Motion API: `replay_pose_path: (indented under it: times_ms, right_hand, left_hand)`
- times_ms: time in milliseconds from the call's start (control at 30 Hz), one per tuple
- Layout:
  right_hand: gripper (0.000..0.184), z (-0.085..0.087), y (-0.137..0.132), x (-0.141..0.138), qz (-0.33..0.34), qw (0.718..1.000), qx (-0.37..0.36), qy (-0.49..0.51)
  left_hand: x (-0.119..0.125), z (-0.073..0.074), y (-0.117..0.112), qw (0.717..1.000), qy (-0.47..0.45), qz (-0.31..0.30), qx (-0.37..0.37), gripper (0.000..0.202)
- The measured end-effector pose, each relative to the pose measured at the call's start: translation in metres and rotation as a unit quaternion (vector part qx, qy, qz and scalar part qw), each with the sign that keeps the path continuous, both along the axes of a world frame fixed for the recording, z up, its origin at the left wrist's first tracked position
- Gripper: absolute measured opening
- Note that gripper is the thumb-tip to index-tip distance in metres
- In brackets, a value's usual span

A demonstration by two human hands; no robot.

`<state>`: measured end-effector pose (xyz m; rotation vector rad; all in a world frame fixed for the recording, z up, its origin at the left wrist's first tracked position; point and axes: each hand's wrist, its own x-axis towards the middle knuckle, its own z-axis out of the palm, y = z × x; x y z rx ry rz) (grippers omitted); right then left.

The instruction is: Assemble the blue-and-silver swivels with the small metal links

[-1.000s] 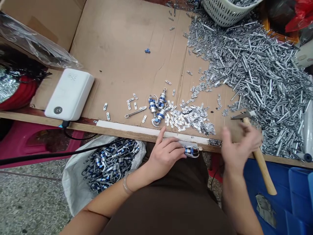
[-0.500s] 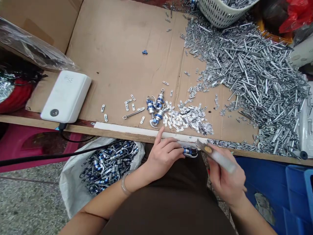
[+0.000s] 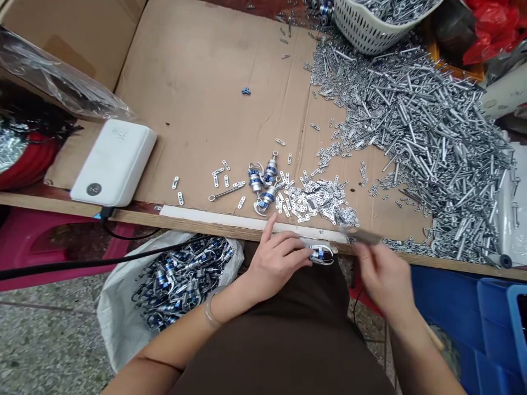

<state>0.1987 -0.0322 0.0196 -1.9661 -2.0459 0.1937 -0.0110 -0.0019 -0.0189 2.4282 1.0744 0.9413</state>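
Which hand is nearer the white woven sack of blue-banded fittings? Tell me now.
Left. The left hand, on a blue-banded fitting, lies just right of the white woven sack, not touching it; the right hand, gripping a hammer, is farther right.

Right hand (image 3: 385, 280) and hammer (image 3: 364, 236) blurred; handle (image 3: 436, 336) partly hidden.

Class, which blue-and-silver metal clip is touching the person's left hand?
The blue-and-silver metal clip against the left hand; the others lie on the brown cardboard sheet or in the white woven sack.
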Motion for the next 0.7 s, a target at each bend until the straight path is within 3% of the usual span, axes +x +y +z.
replay_pose_path:
  times_ms: [100,200,300,367,433,500,533,567,633,700]
  right_hand:
    - [0.031,-0.003,0.023,0.035,-0.152,0.984,0.066,-0.063]
    - [0.041,-0.010,0.045,0.071,-0.185,0.972,0.082,-0.117]
    - [0.049,-0.021,0.060,0.093,-0.189,0.968,0.098,-0.133]
    - [0.051,-0.030,0.066,0.097,-0.191,0.966,0.112,-0.130]
    - [0.051,-0.036,0.071,0.096,-0.193,0.966,0.115,-0.128]
    - [0.050,-0.041,0.074,0.092,-0.197,0.966,0.099,-0.132]
    - [0.049,-0.042,0.075,0.091,-0.198,0.967,0.087,-0.134]
    - [0.048,-0.044,0.076,0.090,-0.200,0.967,0.078,-0.135]
    - [0.047,-0.046,0.078,0.089,-0.208,0.967,0.069,-0.131]
    - [0.046,-0.045,0.077,0.089,-0.215,0.966,0.078,-0.122]
  left_hand:
    - [-0.015,0.014,-0.001,0.997,0.039,-0.060,-0.014,0.009]
    - [-0.045,0.027,-0.007,0.966,0.214,-0.130,-0.059,0.015]
    - [-0.073,0.034,-0.014,0.905,0.414,-0.037,-0.089,0.022]
    - [-0.080,0.037,-0.014,0.882,0.459,0.007,-0.103,0.014]
    - [-0.077,0.040,-0.008,0.901,0.417,-0.010,-0.115,0.003]
    - [-0.065,0.043,0.006,0.941,0.319,-0.026,-0.109,0.006]
    - [-0.057,0.043,0.015,0.958,0.270,-0.005,-0.094,0.011]
    - [-0.049,0.042,0.024,0.969,0.232,0.040,-0.071,0.015]
    - [-0.035,0.038,0.044,0.964,0.204,0.168,-0.023,0.019]
    - [-0.026,0.030,0.061,0.954,0.205,0.221,-0.013,0.025]
